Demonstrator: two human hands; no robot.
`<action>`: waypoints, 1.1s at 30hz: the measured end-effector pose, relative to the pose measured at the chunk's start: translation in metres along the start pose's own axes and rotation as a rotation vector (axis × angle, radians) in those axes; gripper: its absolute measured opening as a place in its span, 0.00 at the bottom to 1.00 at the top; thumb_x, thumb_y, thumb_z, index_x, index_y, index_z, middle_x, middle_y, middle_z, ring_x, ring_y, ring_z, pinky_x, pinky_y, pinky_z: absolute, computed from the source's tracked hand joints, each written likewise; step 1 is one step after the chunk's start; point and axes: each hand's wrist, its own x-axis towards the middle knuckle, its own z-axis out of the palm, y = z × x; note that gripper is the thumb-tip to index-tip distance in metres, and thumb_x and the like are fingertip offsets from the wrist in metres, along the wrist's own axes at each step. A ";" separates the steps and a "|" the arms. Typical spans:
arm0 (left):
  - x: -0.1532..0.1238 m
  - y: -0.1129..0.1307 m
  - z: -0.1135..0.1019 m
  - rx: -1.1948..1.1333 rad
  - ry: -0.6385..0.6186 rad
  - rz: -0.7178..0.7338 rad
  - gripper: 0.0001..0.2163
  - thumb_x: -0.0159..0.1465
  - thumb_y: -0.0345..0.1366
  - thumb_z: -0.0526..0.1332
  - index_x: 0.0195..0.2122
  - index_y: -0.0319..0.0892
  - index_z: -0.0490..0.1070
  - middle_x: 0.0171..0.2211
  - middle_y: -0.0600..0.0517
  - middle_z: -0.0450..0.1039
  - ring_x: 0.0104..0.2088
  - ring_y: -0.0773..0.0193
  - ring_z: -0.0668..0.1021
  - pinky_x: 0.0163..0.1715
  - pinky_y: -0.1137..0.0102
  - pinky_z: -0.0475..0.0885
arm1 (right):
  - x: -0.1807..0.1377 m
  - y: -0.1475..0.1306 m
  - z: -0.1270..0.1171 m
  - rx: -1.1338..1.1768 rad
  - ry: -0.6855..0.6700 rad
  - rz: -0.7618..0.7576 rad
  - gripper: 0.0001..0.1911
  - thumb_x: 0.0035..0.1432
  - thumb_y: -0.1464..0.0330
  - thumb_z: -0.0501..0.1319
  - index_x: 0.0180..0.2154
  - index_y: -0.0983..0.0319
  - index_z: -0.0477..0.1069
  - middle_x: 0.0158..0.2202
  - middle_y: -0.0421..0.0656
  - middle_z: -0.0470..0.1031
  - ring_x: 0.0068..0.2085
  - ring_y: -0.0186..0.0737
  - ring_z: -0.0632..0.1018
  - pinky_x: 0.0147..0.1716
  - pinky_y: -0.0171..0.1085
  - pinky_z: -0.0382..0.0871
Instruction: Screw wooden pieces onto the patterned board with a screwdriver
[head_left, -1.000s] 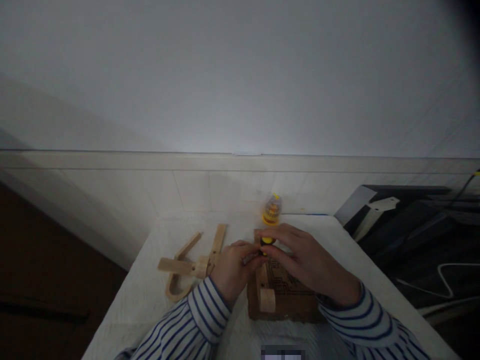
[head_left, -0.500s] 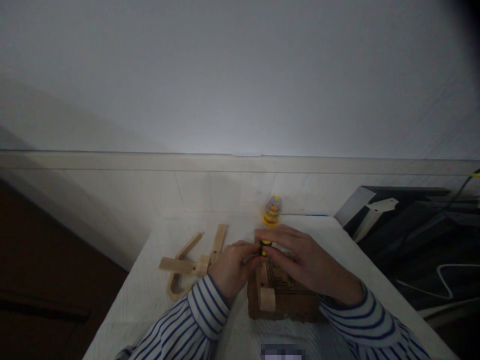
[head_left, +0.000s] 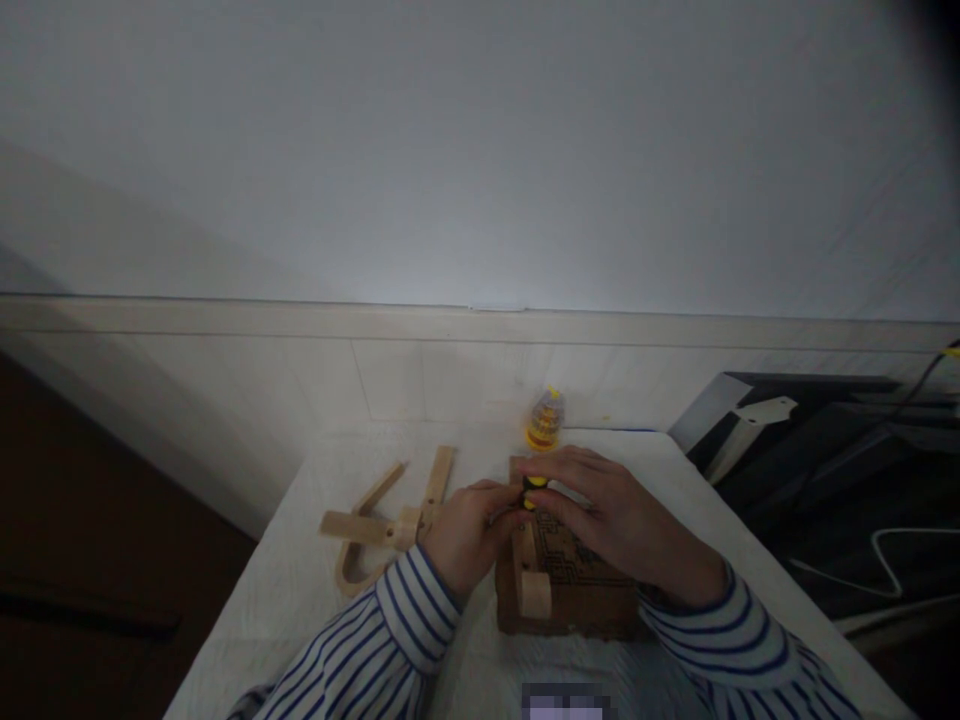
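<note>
My right hand (head_left: 600, 510) grips a small black-and-yellow screwdriver (head_left: 534, 485) between thumb and fingers. My left hand (head_left: 472, 530) meets it from the other side, its closed fingertips at the screwdriver's left end; the tip is hidden. Both hands are over a light wooden piece (head_left: 534, 595) with a rounded block at its near end. This piece lies along the left side of a brown wooden box (head_left: 574, 622) with a dark line pattern on top. Left of my left hand, joined wooden strips (head_left: 356, 530) and a curved wooden piece (head_left: 346, 575) lie together.
A clear container with a yellow base (head_left: 545, 422) stands at the back of the white-covered table (head_left: 285, 610), near the wall. Dark flat panels (head_left: 817, 470) and a white bracket (head_left: 750, 430) are beyond the table's right edge.
The screwdriver's handle has turned slightly in my right fingers and shows a bit differently. My left hand stays nearly where it was.
</note>
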 end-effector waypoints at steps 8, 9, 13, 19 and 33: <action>0.001 0.002 -0.001 0.043 0.026 -0.030 0.08 0.60 0.31 0.59 0.40 0.44 0.74 0.36 0.50 0.75 0.38 0.61 0.75 0.40 0.69 0.69 | -0.002 0.003 0.000 -0.008 -0.011 -0.018 0.14 0.60 0.70 0.54 0.49 0.57 0.66 0.45 0.44 0.74 0.47 0.39 0.72 0.47 0.44 0.67; 0.002 0.003 -0.001 0.050 0.034 -0.039 0.09 0.59 0.32 0.60 0.40 0.44 0.74 0.36 0.50 0.75 0.38 0.61 0.75 0.40 0.69 0.69 | -0.002 0.003 0.000 -0.009 -0.014 -0.018 0.15 0.61 0.70 0.54 0.49 0.57 0.66 0.46 0.44 0.74 0.47 0.39 0.72 0.47 0.45 0.67; 0.002 0.001 -0.002 0.067 0.067 -0.070 0.09 0.57 0.36 0.63 0.40 0.46 0.75 0.37 0.50 0.75 0.38 0.60 0.76 0.40 0.67 0.69 | -0.002 0.002 -0.001 -0.023 -0.016 -0.024 0.15 0.61 0.70 0.54 0.50 0.56 0.65 0.46 0.44 0.73 0.48 0.39 0.72 0.47 0.46 0.67; 0.001 -0.002 0.001 0.062 0.082 -0.025 0.06 0.59 0.35 0.61 0.36 0.44 0.76 0.33 0.51 0.76 0.36 0.61 0.76 0.37 0.69 0.69 | 0.001 -0.002 0.001 -0.012 -0.020 -0.019 0.15 0.60 0.70 0.54 0.50 0.58 0.65 0.47 0.45 0.73 0.49 0.40 0.71 0.48 0.46 0.66; 0.002 0.000 -0.005 0.067 0.019 0.026 0.06 0.61 0.33 0.59 0.37 0.42 0.74 0.34 0.50 0.75 0.36 0.62 0.75 0.37 0.71 0.68 | 0.000 0.000 0.002 -0.006 -0.033 -0.004 0.14 0.62 0.70 0.52 0.50 0.58 0.63 0.46 0.45 0.73 0.48 0.40 0.72 0.47 0.45 0.67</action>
